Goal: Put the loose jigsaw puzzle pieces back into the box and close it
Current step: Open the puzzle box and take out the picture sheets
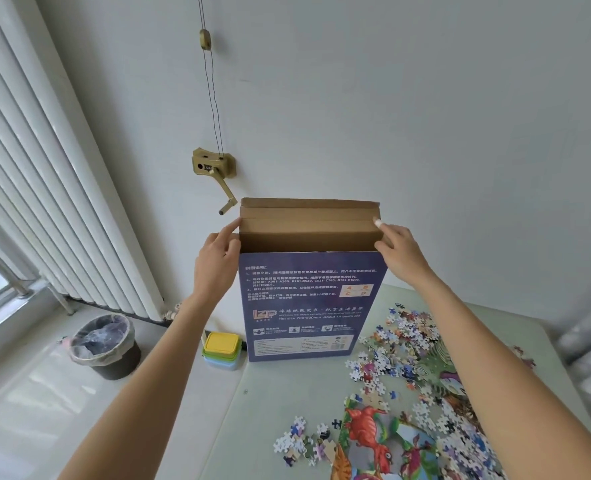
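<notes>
The blue puzzle box [308,306] stands upright on the pale green table [287,396], its brown cardboard top flap [308,216] raised and open. My left hand [216,258] holds the box's upper left edge, with the fingers along the flap's side. My right hand [398,247] holds the upper right corner, fingertips on the flap. Loose jigsaw pieces [401,348] lie scattered to the right of the box, and more pieces [304,441] lie near the front. A joined colourful section of puzzle [377,441] lies at the front right.
Stacked small plastic tubs with a yellow lid [222,349] stand left of the box at the table's edge. A bin with a liner [105,344] is on the floor left. A white radiator [62,188] and a wall crank [214,168] are behind.
</notes>
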Demonstrator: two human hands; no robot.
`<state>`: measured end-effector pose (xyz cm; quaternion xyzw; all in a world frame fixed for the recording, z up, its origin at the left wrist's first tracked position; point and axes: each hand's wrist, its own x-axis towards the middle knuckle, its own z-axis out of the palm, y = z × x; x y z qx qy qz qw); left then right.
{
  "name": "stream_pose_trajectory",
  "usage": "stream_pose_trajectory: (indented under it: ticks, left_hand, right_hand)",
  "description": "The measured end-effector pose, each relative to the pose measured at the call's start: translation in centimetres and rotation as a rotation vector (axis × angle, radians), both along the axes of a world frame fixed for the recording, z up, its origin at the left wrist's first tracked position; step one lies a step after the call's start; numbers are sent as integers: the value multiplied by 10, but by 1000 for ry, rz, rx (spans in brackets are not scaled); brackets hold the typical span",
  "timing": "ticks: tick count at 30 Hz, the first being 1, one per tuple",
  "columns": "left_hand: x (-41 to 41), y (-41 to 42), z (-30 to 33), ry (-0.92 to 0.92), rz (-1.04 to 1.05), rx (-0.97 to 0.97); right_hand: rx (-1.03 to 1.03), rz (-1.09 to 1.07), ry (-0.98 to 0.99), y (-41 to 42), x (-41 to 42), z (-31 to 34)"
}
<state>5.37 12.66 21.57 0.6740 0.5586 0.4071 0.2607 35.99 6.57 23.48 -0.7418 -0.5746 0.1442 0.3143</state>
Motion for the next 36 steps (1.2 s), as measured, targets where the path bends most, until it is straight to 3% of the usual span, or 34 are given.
stream_pose_trajectory:
  ticks: [9,13,16,26,36]
  left_hand:
    - [0,-4,9,-185,-39,37]
    - [1,-9,4,-228,-42,-18]
    - [1,-11,-3,-241,-52,-68]
    - [-17,-23,-2,-252,14,-15]
    - [-17,-24,-2,-236,41,-17]
  right_hand:
    - [206,-3,101,-2,4,3]
    - [304,-18,295,-9,-2,-2]
    - [247,-30,395,-16,-12,-11]
    - [142,44,381,-9,-37,-8]
    - [105,-12,301,-9,-41,-3]
